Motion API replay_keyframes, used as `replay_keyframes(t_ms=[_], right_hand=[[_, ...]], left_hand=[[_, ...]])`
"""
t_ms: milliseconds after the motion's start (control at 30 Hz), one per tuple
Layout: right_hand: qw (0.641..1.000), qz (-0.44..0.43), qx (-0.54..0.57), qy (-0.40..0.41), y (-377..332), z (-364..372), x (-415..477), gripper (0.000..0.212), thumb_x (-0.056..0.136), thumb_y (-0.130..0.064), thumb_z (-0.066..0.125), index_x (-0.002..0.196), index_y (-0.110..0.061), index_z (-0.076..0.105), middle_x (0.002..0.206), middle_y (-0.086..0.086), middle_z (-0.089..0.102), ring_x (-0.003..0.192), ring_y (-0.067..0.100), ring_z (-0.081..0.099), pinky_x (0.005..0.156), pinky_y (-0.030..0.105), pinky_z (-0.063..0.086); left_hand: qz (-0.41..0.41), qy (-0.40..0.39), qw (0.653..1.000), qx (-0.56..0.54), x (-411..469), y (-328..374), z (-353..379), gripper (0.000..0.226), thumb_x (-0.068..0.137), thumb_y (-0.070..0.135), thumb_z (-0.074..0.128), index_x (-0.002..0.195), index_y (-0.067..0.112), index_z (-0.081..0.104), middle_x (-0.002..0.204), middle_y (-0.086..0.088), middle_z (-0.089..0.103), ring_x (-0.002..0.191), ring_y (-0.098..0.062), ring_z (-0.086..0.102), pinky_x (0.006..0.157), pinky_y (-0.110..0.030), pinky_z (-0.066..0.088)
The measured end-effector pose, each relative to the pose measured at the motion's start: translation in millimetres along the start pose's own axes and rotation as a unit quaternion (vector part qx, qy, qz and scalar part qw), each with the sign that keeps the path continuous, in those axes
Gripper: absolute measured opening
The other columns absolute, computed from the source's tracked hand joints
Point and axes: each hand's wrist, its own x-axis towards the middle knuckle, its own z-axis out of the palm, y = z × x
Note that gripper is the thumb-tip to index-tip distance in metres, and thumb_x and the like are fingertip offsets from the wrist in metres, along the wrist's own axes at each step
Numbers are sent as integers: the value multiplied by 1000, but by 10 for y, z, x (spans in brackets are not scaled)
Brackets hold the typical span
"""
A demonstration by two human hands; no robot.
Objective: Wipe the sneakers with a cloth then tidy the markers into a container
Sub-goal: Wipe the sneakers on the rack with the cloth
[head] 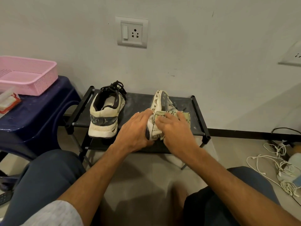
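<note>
Two worn white and grey sneakers rest on a low black shoe rack (138,101). The left sneaker (105,113) stands upright with its heel toward me and black laces loose. The right sneaker (160,101) is tipped on its side, sole facing left. My left hand (135,129) grips that sneaker at its heel end. My right hand (175,131) presses a pale patterned cloth (164,115) flat against the sneaker's upper. No markers are in view.
A pink plastic basket (27,75) sits on a dark blue stool (39,111) at the left, beside a white and red packet (8,101). White cables (276,167) lie tangled on the floor at right. A wall socket (132,32) is above the rack. My knees frame the bottom.
</note>
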Motion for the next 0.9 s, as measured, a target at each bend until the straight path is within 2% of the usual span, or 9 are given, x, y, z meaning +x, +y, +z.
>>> replay_keyframes(t_ms=[100,200,300,367,500,600,667,800,900], right_hand=[[998,-58,-18,-17,28,-43,-131,44,93,-18,54,137,-18,50,140,0,51,138,21,34,117,51,15],[997,-74,-21,-16,222,-180,-111,29,91,-15,55,117,-23,66,123,-3,63,124,18,48,112,44,26],[997,-22,23,66,461,-261,-111,22,82,-6,62,97,-16,74,100,3,71,100,22,62,96,42,43],[987,27,81,133,598,-283,-92,29,73,5,66,96,-10,75,96,8,72,94,28,65,88,44,47],[971,57,111,203,514,-250,-1,52,71,13,63,119,-8,67,120,11,67,116,30,58,101,46,42],[987,46,89,126,222,-139,22,62,81,6,58,140,-13,50,146,7,48,139,27,36,117,48,24],[995,44,60,64,22,34,38,67,86,-1,58,147,-15,37,155,6,34,145,27,23,119,49,15],[993,69,0,95,-195,358,-75,70,72,-3,73,138,-4,51,142,15,51,134,37,44,108,58,36],[991,62,-52,110,-221,484,-219,70,72,-10,73,138,-2,50,142,19,50,132,40,45,105,59,39]], left_hand=[[-3,-8,1000,-1,2,17,-29,102,64,51,79,146,20,26,149,1,38,136,-17,35,116,-32,21],[-22,-20,1000,-6,-2,33,-63,104,65,43,82,148,23,22,154,3,32,141,-17,28,113,-26,13],[-29,-32,999,-6,-5,47,-88,104,68,42,82,149,24,20,156,4,27,143,-18,23,113,-28,14],[-34,-35,999,-6,-2,58,-86,105,68,43,82,150,25,19,157,5,25,144,-18,22,115,-31,17],[-36,-37,999,-9,8,69,-83,105,68,43,82,149,25,18,157,4,25,144,-19,22,115,-32,20],[-35,-25,999,-13,4,59,-66,106,66,43,82,149,23,20,155,4,30,142,-16,25,114,-28,18],[-32,-18,999,-16,0,43,-52,108,65,43,83,150,22,19,154,4,32,141,-14,27,113,-26,16],[-21,-12,1000,-18,-7,9,-44,102,64,46,81,145,22,24,147,3,41,135,-18,37,112,-34,30],[-16,-2,1000,-22,-15,22,-37,95,66,49,77,143,22,29,143,2,45,130,-19,41,107,-38,38]])
